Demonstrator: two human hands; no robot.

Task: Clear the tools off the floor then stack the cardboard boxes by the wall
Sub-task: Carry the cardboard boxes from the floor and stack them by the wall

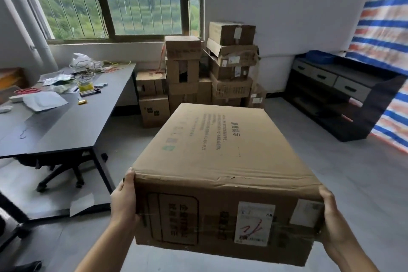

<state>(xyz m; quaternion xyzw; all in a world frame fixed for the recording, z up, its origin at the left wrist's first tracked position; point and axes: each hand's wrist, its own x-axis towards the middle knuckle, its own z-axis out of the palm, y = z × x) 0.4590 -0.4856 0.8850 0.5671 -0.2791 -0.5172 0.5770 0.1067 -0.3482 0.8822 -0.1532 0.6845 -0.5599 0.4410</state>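
I carry a large flat cardboard box [220, 150] in the air in front of me, its near face bearing printed text and a white shipping label. My left hand [123, 199] presses against the box's left side, thumb at the top corner. On the right side my right hand [331, 216] holds the box, fingers wrapping behind the corner. Straight ahead, a pile of several cardboard boxes [229, 66] is stacked against the wall under the window. No tools are visible on the floor.
A dark table [72, 126] at the left holds cables, tape, papers and a plastic bag. An office chair base [59, 174] stands under it. A dark drawer cabinet [340, 95] and a striped tarp [388, 51] are at the right. Grey floor lies between.
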